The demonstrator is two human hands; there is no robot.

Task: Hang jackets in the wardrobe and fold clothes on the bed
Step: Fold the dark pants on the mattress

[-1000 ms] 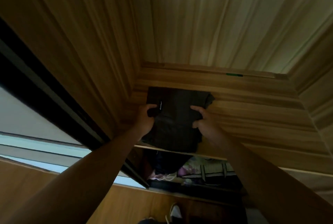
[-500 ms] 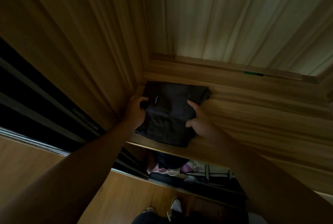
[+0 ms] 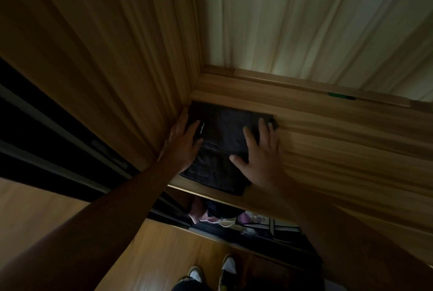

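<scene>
Both grips apart, nothing clamped. The left hand (image 3: 181, 144) has straight fingers laid along the left edge of the folded garment (image 3: 222, 131), wedged between it and the wardrobe side wall (image 3: 117, 56), with the thumb lying over the top of the cloth. The right hand (image 3: 260, 154) has its fingers spread and flat, palm pressing on the garment's right half and fingertips reaching toward its rear right corner. The little-finger side is either on the cloth edge or on bare wood, can't tell which. The garment is very dark, near black, folded into a neat rectangle lying flat on the shelf (image 3: 339, 150). It's tucked into the left rear corner: left edge against the side wall, rear edge close to the strip under the pale back panel (image 3: 304, 21), near edge reaching the shelf's front lip. One fold line crosses it between the hands; the nearer half looks ribbed or textured, the farther half smoother. A small white script logo (image 3: 202, 130) sits by the left thumb, too small to read. A green sticker (image 3: 341, 96) is on the rear strip, well right of the garment. Under the shelf there are mixed clothes (image 3: 218, 218), dim and blurred. On the wooden floor (image 3: 46, 215), the person's light shoes (image 3: 195, 274) show at the bottom edge.
</scene>
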